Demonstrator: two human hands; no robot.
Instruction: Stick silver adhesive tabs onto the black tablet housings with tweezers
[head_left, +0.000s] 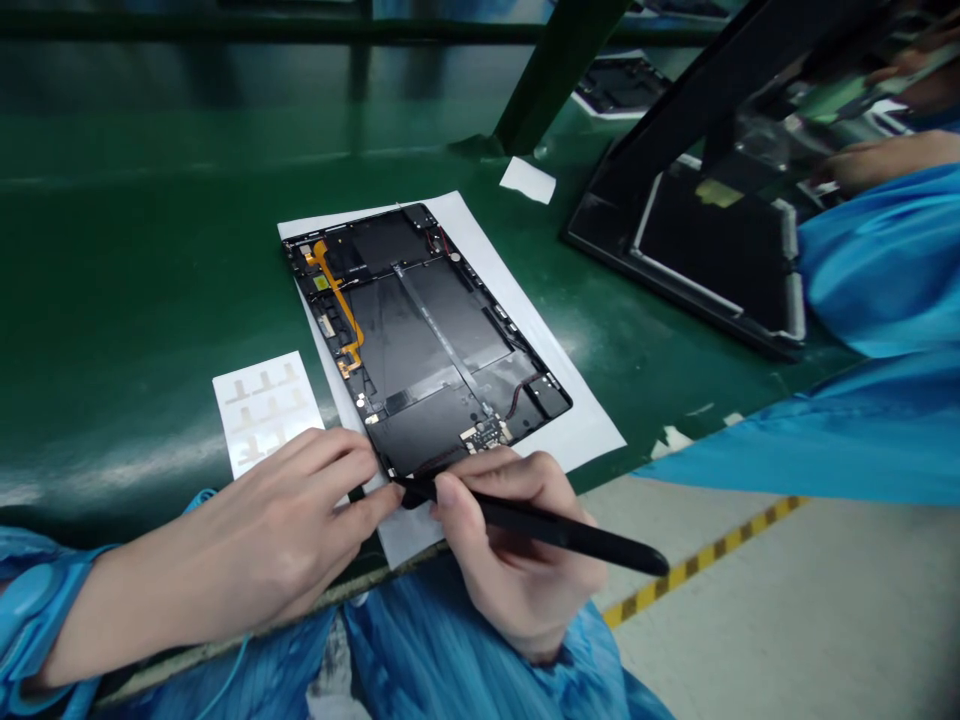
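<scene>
An opened tablet housing (435, 330), black with an orange ribbon cable (341, 300) and a small circuit board (484, 433), lies at a slant on a white paper sheet (592, 430). My right hand (517, 550) is closed round a black pen-shaped tool (577, 530), whose tip reaches the housing's near left corner. At that same corner my left hand (300, 510) has bent fingers against the edge, one fingertip beside the tool tip; its thumb is hard to make out. Under the left hand's far side is a white sticker sheet (262, 400) with rows of pale T-shaped pieces.
The green bench (135, 280) has a green post (555, 75) at the back. A paper scrap (528, 180) lies near it. To the right stands a black frame fixture (675, 270), with a co-worker's blue sleeve (885, 260) close by. Another housing (622, 85) lies behind.
</scene>
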